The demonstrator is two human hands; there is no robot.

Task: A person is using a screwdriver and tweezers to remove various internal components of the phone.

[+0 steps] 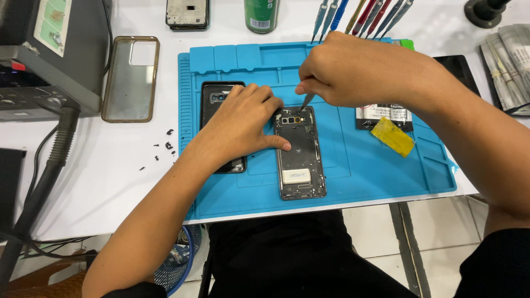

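Observation:
An opened black phone (301,160) lies face down on the blue work mat (342,160), its insides showing. My left hand (243,118) rests flat beside it, thumb pressing the phone's left edge, palm partly covering a black back cover (212,96). My right hand (353,69) hovers over the phone's top end and pinches thin metal tweezers (307,100), whose tip points down at the camera area.
A clear phone case (131,77) lies left of the mat, with small dark screws (165,146) scattered nearby. Screwdrivers (364,14), a green can (261,14) and another phone frame (187,12) stand at the back. A yellow cloth (393,136) and battery (386,113) lie right.

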